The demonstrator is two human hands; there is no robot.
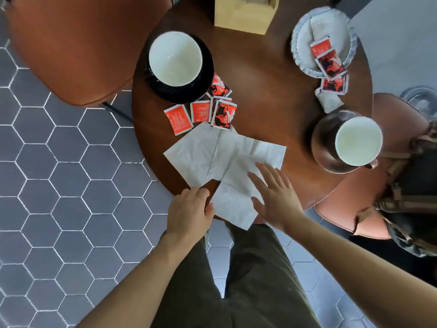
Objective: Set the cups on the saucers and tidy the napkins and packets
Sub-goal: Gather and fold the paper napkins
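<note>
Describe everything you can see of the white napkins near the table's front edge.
The white napkins look like thin, creased paper, lying flat and unfolded in a loose overlapping spread of about three sheets on the round wooden table. The nearest sheet hangs past the table's near edge. The left hand touches that sheet's left edge; the right hand lies open over its right side. At the far edge they meet the red packets.

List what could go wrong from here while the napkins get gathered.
1. The nearest napkin hangs over the table's near edge; the left hand only pinches its corner, so it may slide to the floor.
2. The red packets lie loose against the napkins' far edge; dragging the napkins could scatter them.
3. The right-side cup stands close to the right hand; a wide sweep might knock it.
</note>
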